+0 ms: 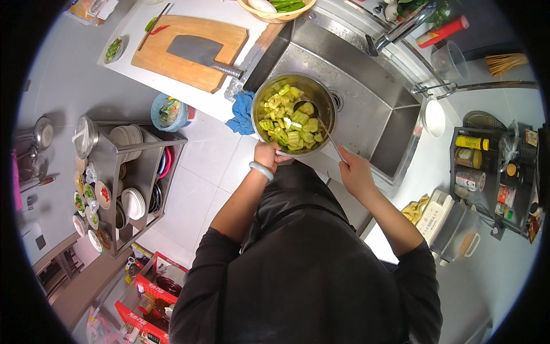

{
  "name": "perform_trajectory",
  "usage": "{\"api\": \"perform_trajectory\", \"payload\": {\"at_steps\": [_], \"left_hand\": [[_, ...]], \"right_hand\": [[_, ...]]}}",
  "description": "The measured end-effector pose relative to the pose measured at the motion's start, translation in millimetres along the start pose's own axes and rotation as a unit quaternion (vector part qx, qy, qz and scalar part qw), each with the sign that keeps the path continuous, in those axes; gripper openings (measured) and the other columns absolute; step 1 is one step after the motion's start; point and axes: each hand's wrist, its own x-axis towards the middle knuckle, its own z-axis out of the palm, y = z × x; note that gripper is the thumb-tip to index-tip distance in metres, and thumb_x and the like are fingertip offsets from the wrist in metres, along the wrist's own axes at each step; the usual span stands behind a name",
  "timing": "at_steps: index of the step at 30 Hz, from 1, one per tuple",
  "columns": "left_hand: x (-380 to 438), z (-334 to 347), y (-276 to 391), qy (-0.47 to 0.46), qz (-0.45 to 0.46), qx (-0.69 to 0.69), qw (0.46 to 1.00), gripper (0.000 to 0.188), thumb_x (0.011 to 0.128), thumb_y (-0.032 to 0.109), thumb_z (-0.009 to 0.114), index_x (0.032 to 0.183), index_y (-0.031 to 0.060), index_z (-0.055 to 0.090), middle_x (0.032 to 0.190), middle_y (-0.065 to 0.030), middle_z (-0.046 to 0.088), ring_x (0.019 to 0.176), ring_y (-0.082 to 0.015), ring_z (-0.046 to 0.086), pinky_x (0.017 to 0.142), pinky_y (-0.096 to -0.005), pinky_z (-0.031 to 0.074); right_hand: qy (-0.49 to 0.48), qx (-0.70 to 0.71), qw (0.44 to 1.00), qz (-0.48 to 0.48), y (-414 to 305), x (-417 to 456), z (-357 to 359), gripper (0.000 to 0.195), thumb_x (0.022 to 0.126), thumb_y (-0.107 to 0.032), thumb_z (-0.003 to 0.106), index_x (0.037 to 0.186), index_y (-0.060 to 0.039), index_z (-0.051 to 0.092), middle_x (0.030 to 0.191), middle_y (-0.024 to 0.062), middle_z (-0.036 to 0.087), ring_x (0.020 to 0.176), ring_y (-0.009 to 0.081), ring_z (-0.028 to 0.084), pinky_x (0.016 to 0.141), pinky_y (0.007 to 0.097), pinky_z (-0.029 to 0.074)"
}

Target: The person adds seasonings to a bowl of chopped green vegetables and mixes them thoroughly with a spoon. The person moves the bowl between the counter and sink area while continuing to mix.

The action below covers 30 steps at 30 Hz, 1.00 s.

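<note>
A round stainless steel bowl (pixel 258 112) full of cut green vegetable chunks (pixel 287 117) is over the near left corner of the steel sink (pixel 365 99). My left hand (pixel 266 154), a pale bangle on its wrist, grips the bowl's near rim with the thumb on top. My right hand (pixel 355 171) holds the thin handle of a metal ladle (pixel 326 129). The ladle's round head lies among the chunks at the bowl's right side, partly covered by them. A crumpled blue cloth (pixel 241 114) lies on the counter edge just left of the bowl.
A cleaver (pixel 193 49) rests on a wooden cutting board (pixel 154 47) at the upper left. Beyond the sink stands a faucet (pixel 404 28). Lower left are a blue-lined bin (pixel 160 124) and a metal rack (pixel 150 146) with plates. A yellow basket (pixel 279 16) holds green peppers.
</note>
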Motion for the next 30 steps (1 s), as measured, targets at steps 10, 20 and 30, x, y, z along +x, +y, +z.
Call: {"api": "perform_trajectory", "payload": {"at_steps": [10,20,30], "left_hand": [[2.9,-5.1,-6.4,-0.014,-0.030,-0.043,0.999,0.048,0.073,-0.010,0.038,0.120,-0.0091,0.031,0.106,-0.0260,0.054,0.082,-0.0420,0.062,0.061,-0.0468,0.059],[1.2,-10.5,-7.0,-0.010,-0.025,-0.022,0.999,0.046,0.074,-0.009,0.039,0.119,-0.0147,0.035,0.107,-0.0264,0.055,0.083,-0.0385,0.063,0.063,-0.0435,0.059],[4.7,-6.3,-10.6,0.026,-0.026,-0.024,0.999,0.045,0.074,-0.006,0.040,0.118,-0.0151,0.035,0.106,-0.0267,0.055,0.081,-0.0389,0.063,0.058,-0.0425,0.060]], "right_hand": [[-0.089,-0.302,0.939,-0.141,24.5,-41.7,12.9,0.064,0.074,-0.006,0.051,0.136,-0.0096,0.035,0.079,0.0150,0.053,0.055,0.0319,0.057,0.051,0.0426,0.048],[0.009,-0.236,0.962,-0.138,20.3,39.2,14.0,0.060,0.078,-0.005,0.046,0.137,-0.0078,0.033,0.085,0.0180,0.056,0.066,0.0353,0.058,0.061,0.0439,0.049],[-0.051,-0.262,0.952,-0.148,32.4,28.0,14.9,0.058,0.079,-0.005,0.045,0.136,-0.0093,0.034,0.085,0.0181,0.056,0.069,0.0361,0.059,0.063,0.0449,0.048]]}}
